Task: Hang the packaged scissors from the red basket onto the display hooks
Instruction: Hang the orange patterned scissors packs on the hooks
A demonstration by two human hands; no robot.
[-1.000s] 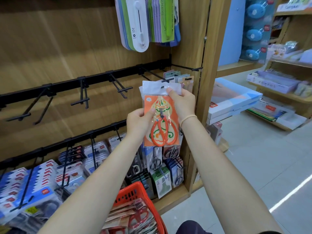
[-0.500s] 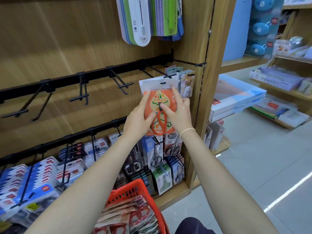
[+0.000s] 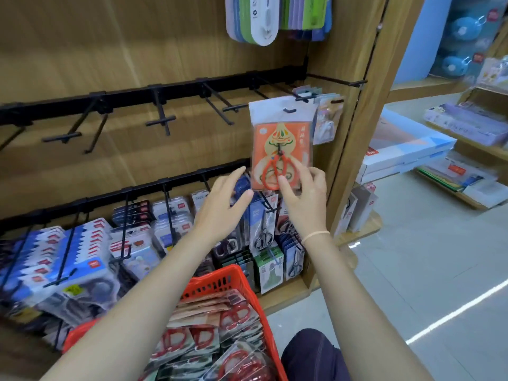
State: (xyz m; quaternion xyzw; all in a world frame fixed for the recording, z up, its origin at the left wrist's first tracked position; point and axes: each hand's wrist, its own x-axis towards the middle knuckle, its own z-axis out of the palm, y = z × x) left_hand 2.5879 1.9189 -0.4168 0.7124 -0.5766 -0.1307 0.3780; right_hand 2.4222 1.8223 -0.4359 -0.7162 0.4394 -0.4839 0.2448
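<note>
A: Item one, the packaged scissors [image 3: 282, 145]. Where does it sit against your grips?

B: Just above both of them. It hangs from a display hook [image 3: 289, 110] through the slot in its white header. Your right hand [image 3: 305, 193] touches its lower edge with straight fingertips, pinching nothing. Your left hand [image 3: 222, 207] is spread wide just beside the pack's lower left corner, apart from it as far as I can tell.

A: Step in hand?

B: Judged as the release: the pack looks seated on the hook, so this piece reads as done. Your next move calls for dropping a grip down to the red basket [image 3: 220, 281] below your forearms, picking one pack off the pile, and finding its header slot before you lift.

A: Appearance of the item?

B: Clear sleeve, white header, orange card with a cream gourd-shaped motif, red-handled scissors at the centre. It hangs nearly upright, slightly skewed. A light, flat piece; it will likely swing if you knock it.

A: Surroundings?

B: Empty hooks [image 3: 162, 122] along the black rail [image 3: 178, 89] to the left of your left grip. Another hung pack [image 3: 328, 122] up and right of your right grip. Hung stock [image 3: 82, 257] on the lower rail, beneath your left forearm.
</note>
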